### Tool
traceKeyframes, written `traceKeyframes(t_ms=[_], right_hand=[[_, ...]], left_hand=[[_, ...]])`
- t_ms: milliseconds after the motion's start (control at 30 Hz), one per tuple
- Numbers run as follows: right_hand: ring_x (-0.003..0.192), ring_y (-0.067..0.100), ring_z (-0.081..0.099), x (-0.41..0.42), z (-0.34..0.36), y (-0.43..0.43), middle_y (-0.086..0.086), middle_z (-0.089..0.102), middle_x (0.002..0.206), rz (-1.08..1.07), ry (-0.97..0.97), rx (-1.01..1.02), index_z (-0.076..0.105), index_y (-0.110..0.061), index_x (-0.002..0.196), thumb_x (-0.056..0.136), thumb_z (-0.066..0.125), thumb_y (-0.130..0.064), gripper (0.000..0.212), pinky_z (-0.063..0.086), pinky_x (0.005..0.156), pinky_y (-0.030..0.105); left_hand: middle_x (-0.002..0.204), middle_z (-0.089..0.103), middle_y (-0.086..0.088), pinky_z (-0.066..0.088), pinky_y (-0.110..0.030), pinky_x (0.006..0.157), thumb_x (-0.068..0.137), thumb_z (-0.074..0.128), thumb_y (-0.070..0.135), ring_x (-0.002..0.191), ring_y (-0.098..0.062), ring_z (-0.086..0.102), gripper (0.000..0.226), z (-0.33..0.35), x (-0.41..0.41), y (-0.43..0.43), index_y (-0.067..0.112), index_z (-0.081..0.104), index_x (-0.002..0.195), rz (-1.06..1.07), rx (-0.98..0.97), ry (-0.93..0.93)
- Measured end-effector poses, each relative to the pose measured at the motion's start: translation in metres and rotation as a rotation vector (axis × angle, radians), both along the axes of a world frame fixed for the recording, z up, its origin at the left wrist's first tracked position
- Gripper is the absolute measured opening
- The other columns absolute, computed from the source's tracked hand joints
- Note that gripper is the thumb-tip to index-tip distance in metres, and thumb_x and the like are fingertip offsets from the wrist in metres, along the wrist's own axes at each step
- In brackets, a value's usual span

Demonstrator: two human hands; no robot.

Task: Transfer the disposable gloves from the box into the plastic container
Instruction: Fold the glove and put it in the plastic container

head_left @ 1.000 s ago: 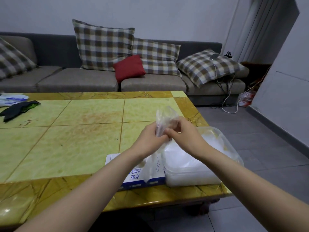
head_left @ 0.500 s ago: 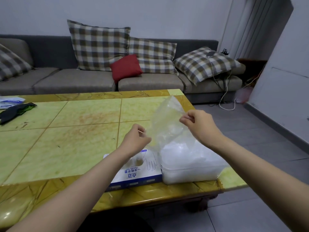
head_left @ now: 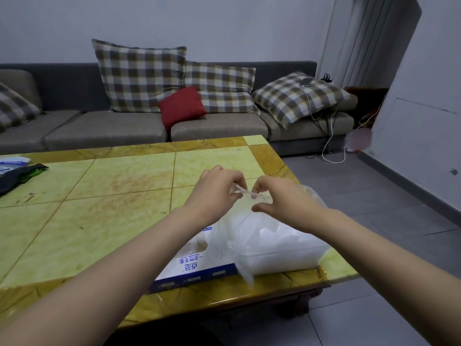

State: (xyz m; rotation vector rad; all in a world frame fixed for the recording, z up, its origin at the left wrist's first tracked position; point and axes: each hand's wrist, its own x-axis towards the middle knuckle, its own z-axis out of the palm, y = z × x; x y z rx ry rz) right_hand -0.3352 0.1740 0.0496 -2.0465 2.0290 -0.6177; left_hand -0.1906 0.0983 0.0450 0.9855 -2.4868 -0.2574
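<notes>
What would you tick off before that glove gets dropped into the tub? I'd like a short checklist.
1. Both hands hold the glove: ok, the left hand and the right hand each pinch an end.
2. Glove over the container: ok, it hangs above the container's far left part.
3. Container open: ok, no lid on it and a white pile shows inside.
4. Room left inside: cannot tell.
5. Container fully on the table: ok, though it sits close to the corner.
6. More gloves in the box: cannot tell, because the forearm partly hides its opening.
</notes>
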Motion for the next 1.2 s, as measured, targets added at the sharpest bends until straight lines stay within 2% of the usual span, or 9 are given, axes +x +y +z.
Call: traceKeyframes(t_ms=[200,367,500,600,700,833,967,1100,1200], right_hand=[[0.075,0.007,0.058,-0.016,-0.004,-0.004,-0.002,0.061,0.083,-0.03,-0.183,0.021,0.053,-0.017,0.084,0.078,0.073,-0.005,0.025,0.04,0.056,0.003],[0.085,0.023,0.052,-0.043,0.029,-0.014,0.005,0.058,0.088,-0.211,0.069,-0.39,0.055,-0.01,0.085,0.083,0.055,0.005,0.015,0.041,0.069,0.033],[0.076,0.023,0.044,-0.05,0.04,-0.008,0.008,0.056,0.082,-0.193,0.255,-0.616,0.056,-0.007,0.081,0.071,0.052,0.016,0.025,0.028,0.064,0.028],[0.075,0.025,0.044,-0.052,0.005,0.001,0.01,0.055,0.082,-0.148,0.282,-0.508,0.057,-0.006,0.08,0.073,0.054,0.014,0.022,0.029,0.063,0.031],[0.089,0.028,0.053,-0.054,-0.044,0.01,0.003,0.053,0.09,-0.109,0.282,-0.178,0.057,-0.014,0.087,0.083,0.051,0.008,0.024,0.041,0.072,0.04],[0.107,0.022,0.053,-0.056,-0.066,0.012,0.001,0.054,0.106,-0.08,0.199,0.266,0.057,-0.017,0.102,0.091,0.058,-0.011,0.013,0.04,0.077,0.027],[0.106,0.014,0.056,-0.061,-0.05,0.012,-0.003,0.058,0.119,-0.038,0.036,0.376,0.057,-0.015,0.121,0.09,0.059,-0.04,0.039,0.043,0.086,0.023],[0.088,0.007,0.06,-0.062,-0.037,0.008,-0.013,0.062,0.098,-0.04,-0.036,0.14,0.063,-0.023,0.109,0.09,0.062,-0.034,0.022,0.051,0.082,0.03],[0.097,0.009,0.057,-0.063,-0.047,0.002,-0.011,0.061,0.108,-0.033,0.049,0.11,0.056,-0.026,0.118,0.088,0.066,-0.022,0.032,0.049,0.087,0.034]], left_hand=[[0.087,0.066,0.0,0.037,-0.019,0.067,0.08,0.068,0.003,0.09,-0.016,0.061,0.007,0.013,-0.014,-0.014,0.009,0.066,0.083,0.057,0.149,0.166],[0.086,0.059,0.002,0.03,-0.016,0.061,0.087,0.06,0.007,0.084,-0.011,0.053,0.007,0.042,-0.025,-0.016,0.014,0.061,0.087,0.047,0.084,0.311],[0.085,0.053,0.005,0.034,-0.014,0.058,0.089,0.05,-0.001,0.077,-0.011,0.047,0.017,0.047,-0.028,-0.006,0.015,0.051,0.093,0.024,0.042,0.445],[0.092,0.054,0.001,0.034,-0.012,0.061,0.089,0.047,-0.002,0.082,-0.015,0.049,0.017,0.014,-0.022,0.001,0.014,0.046,0.092,-0.029,0.095,0.374],[0.099,0.055,-0.002,0.033,-0.021,0.069,0.09,0.047,0.001,0.092,-0.02,0.05,0.012,-0.034,-0.017,0.006,0.013,0.047,0.093,-0.07,0.179,0.095],[0.108,0.056,-0.008,0.045,-0.032,0.081,0.091,0.044,0.009,0.094,-0.023,0.053,0.015,-0.066,-0.02,0.009,0.01,0.051,0.105,-0.066,0.255,-0.272],[0.119,0.057,-0.005,0.033,-0.033,0.103,0.086,0.051,0.035,0.112,-0.021,0.048,0.044,-0.059,-0.024,0.003,0.022,0.046,0.128,-0.127,0.183,-0.576],[0.116,0.062,0.006,0.042,-0.033,0.086,0.092,0.04,0.05,0.103,-0.017,0.055,0.038,-0.038,-0.033,0.0,0.028,0.056,0.118,-0.115,0.233,-0.365],[0.116,0.058,0.003,0.047,-0.035,0.084,0.097,0.038,0.044,0.102,-0.016,0.054,0.032,-0.048,-0.045,0.002,0.024,0.056,0.116,-0.074,0.183,-0.258]])
